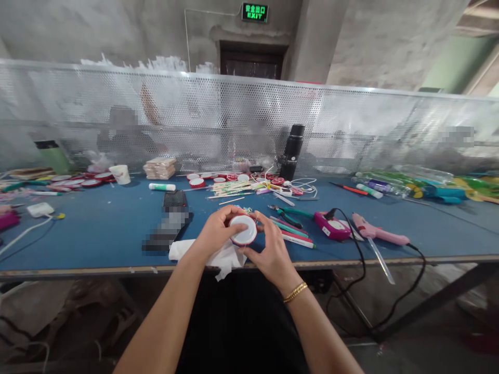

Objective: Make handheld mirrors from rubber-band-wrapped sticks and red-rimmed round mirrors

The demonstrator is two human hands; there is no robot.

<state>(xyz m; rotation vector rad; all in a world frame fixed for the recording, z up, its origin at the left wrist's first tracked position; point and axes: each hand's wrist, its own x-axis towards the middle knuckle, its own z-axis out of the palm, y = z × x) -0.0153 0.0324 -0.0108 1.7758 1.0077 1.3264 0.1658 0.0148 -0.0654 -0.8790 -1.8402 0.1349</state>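
Observation:
Between my two hands is a small round disc (pixel 244 231) with a white face and a red rim, held up over the front of the table. My left hand (pixel 218 228) grips its left side, the thumb lying across the white face. Around the right edge curl the fingers of my right hand (pixel 268 244), with the thumb at the lower rim. White tissue (pixel 230 258) lies beneath the hands at the table's edge. Just right of them are several coloured marker pens (pixel 298 240) and pliers (pixel 288 215) with teal handles.
A pink glue gun (pixel 380 232) and a magenta power box (pixel 331 226) with black cords sit to the right. Behind stand a black bottle (pixel 292 153), more red-rimmed discs (pixel 197 182) and wooden sticks (pixel 234 188). A phone (pixel 169 223) lies left. Perforated metal screen (pixel 187 119) runs along the back.

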